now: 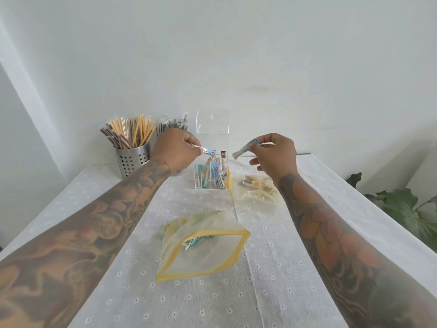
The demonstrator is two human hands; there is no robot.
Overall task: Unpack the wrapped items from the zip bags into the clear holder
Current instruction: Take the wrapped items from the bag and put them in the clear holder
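Note:
A clear acrylic holder (212,129) stands at the back of the table with several wrapped packets upright in its compartments. My left hand (176,150) pinches a blue-and-white wrapped packet (209,151) just above the holder's front opening. To the right of the holder, my right hand (275,155) pinches another wrapped packet (242,151) in the air. A yellow-edged zip bag (205,247) lies open in the near middle with a few green-and-white packets inside. A second zip bag (257,188) lies right of the holder with pale items in it.
A perforated steel cup (132,159) full of wrapped straws stands left of the holder, with another bundle of dark wrapped sticks (171,125) behind my left hand. A white flowered cloth (118,268) covers the table. Green leaves (406,209) show past the right edge.

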